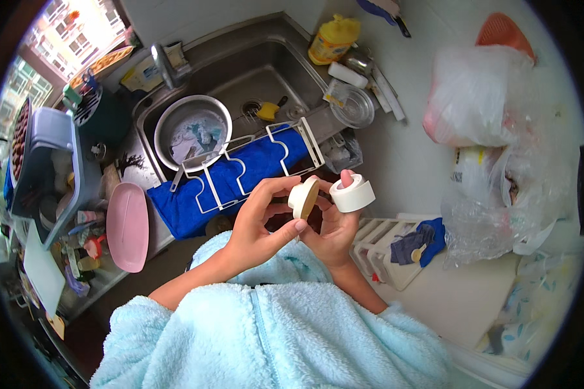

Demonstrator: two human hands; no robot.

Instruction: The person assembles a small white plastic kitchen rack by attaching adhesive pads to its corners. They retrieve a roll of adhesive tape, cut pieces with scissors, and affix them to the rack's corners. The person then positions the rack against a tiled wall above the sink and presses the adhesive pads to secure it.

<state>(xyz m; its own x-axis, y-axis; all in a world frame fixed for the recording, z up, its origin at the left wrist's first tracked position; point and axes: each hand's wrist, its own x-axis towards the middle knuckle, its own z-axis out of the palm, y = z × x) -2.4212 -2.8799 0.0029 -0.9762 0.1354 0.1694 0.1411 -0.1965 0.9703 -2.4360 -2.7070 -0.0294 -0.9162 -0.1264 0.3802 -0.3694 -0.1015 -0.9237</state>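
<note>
Angling bare forearms (204, 273) inward, pinching with curled bare left hand (256, 217), cupping bare right hand (332, 238) close beside, raising one fingertip (346, 178).

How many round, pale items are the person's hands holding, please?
2: a cream disc with a tan face in the left hand, and a white roll on the right hand. Any smaller one behind the hands would be hidden.

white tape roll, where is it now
In the head view, the white tape roll sits right of centre, around a finger of the right hand, beside the round disc in the left hand.
</note>
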